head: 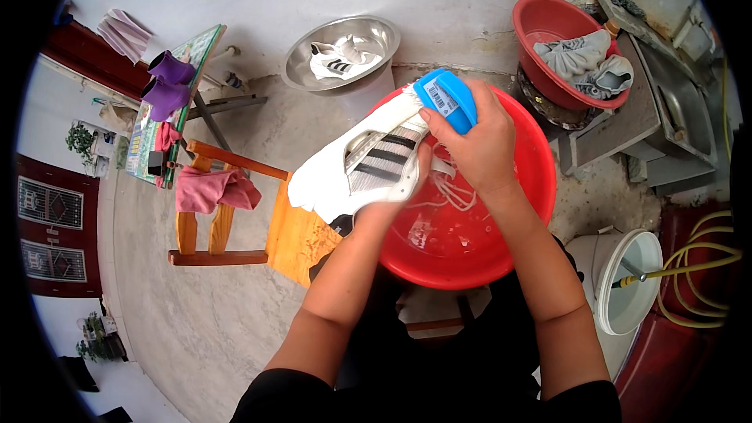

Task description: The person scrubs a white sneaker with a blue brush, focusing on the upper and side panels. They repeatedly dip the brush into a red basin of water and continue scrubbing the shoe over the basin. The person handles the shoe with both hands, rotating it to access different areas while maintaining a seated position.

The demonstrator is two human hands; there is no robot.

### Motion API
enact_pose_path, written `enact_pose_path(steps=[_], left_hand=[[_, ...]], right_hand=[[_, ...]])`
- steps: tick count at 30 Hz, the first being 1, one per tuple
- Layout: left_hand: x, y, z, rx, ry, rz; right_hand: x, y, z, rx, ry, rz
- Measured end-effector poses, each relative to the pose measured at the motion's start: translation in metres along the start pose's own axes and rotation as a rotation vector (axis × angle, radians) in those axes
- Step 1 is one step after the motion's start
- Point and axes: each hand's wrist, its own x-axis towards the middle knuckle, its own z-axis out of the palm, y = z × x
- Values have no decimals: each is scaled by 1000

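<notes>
A white sneaker (pixel 376 155) with black side stripes lies tilted over the red plastic basin (pixel 537 153). My left hand (pixel 405 194) holds it from beneath, and the shoe hides most of those fingers. In my right hand (pixel 484 135) is a blue plastic scrub brush (pixel 446 100) bearing a printed label. Its bristles meet the sneaker at the end away from my left forearm. White shoelaces (pixel 455 188) lie in the basin below my right hand, among a little water with bubbles.
A steel basin (pixel 299 73) holds another striped white sneaker (pixel 341 61). Grey shoes (pixel 578 59) sit in a second red basin (pixel 531 17). Left are a wooden chair (pixel 282 235) with a pink cloth (pixel 214 191) and a table with purple boots (pixel 167 94). A white bucket (pixel 599 282) with a yellow hose stands right.
</notes>
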Motion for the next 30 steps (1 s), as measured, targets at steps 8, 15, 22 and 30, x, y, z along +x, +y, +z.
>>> enact_pose_path(steps=[8,15,22,30], left_hand=[[-7,8,2,334,212,207],[-13,4,-3,349,264,254],[-11,4,-4,364,264,252],[-10,8,-1,385,267,260]], right_hand=[[7,18,-12,-29,-49,150],[15,31,-20,-79,-129,301],[5,16,-16,49,-6,160],[7,23,-19,74,-75,187]])
